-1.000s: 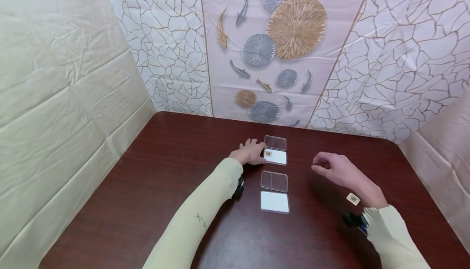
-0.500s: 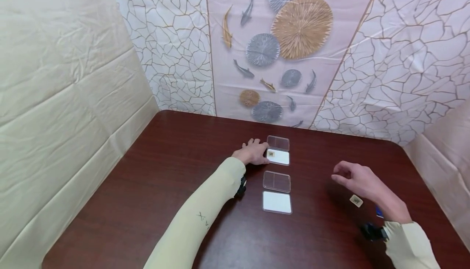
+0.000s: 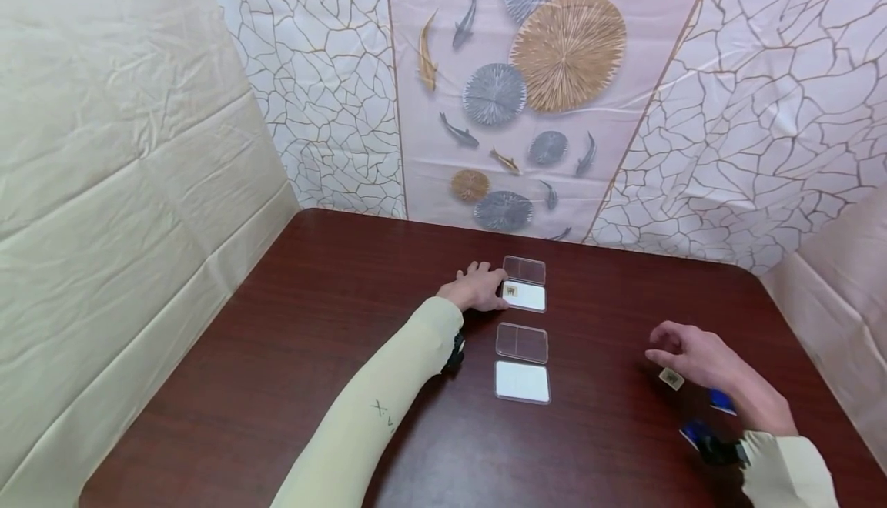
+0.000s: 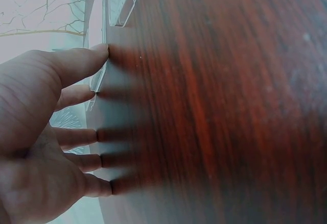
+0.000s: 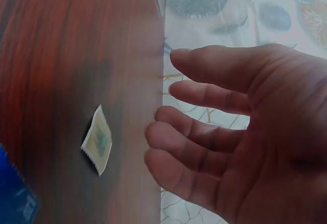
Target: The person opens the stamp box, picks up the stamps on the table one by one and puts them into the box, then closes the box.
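Observation:
My left hand (image 3: 476, 289) rests fingertips down on the table. Its thumb and index finger touch the left edge of the far clear plastic case (image 3: 524, 269), which lies with its lid folded back. A postage stamp (image 3: 510, 290) lies on the left part of that case's white insert (image 3: 532, 298). My right hand (image 3: 693, 354) hovers at the right with loosely bent fingers and holds nothing. Close below its fingers lies a second postage stamp (image 5: 98, 141), flat on the table, with toothed edges and a pale border. In the head view the hand partly covers it.
Nearer me lies another clear case (image 3: 523, 342), also unfolded, with a plain white insert (image 3: 522, 382). Partly hidden by the right forearm are two blue items, one beyond the wrist (image 3: 723, 401) and one by the wrist camera (image 3: 691, 432). A patterned cloth wall (image 3: 333, 108) borders the dark table (image 3: 277, 385).
My right hand has moved right and toward me, over the loose stamp, and the blue items have come into sight. My left hand stays at the far case. The head view has shifted slightly.

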Available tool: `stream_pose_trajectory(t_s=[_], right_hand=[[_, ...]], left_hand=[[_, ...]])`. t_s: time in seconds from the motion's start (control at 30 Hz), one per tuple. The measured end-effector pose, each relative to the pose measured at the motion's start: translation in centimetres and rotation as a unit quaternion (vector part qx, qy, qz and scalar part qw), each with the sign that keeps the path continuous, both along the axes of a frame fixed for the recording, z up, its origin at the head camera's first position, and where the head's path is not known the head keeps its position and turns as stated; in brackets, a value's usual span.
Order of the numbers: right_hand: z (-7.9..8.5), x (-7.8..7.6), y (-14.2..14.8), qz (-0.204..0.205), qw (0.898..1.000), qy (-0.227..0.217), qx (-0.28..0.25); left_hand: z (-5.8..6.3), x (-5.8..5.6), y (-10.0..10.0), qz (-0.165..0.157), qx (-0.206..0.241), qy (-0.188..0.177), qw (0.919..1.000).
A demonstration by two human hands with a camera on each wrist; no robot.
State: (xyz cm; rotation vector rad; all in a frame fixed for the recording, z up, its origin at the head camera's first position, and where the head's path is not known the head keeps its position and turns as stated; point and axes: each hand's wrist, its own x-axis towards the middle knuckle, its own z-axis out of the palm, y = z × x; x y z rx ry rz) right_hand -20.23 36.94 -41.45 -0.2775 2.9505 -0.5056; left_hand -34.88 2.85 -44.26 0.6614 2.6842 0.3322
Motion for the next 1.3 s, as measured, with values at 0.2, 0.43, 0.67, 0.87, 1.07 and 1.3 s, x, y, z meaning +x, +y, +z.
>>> stream_pose_trajectory(t_s=[0.2, 0.43, 0.67, 0.87, 1.07, 1.3], right_hand=[[-0.5, 0.3, 1.1, -0.001, 1.000, -0.027, -0.004], [-0.7, 0.2, 1.9, -0.010, 0.999, -0.053, -0.005], [-1.0, -0.2, 2.1, -0.001, 0.999, -0.050, 0.021], [-1.4, 0.0, 2.2, -0.014, 0.998, -0.066, 0.021], [-1.7, 0.0, 2.0, -0.005, 0.998, -0.050, 0.032], [-1.9, 0.1, 2.0, -0.005, 0.999, -0.045, 0.028]], left_hand=[[-0.1, -0.1, 0.0, 0.003, -0.001, -0.002, 1.0000], [0.0, -0.1, -0.1, 0.004, 0.009, -0.006, 0.9999], [-0.1, -0.1, -0.2, 0.005, -0.001, -0.002, 1.0000], [0.0, -0.1, 0.1, -0.002, 0.004, -0.004, 1.0000], [0.1, 0.0, 0.1, 0.000, 0.003, -0.001, 1.0000], [0.0, 0.0, 0.1, 0.002, 0.002, -0.004, 1.0000]])
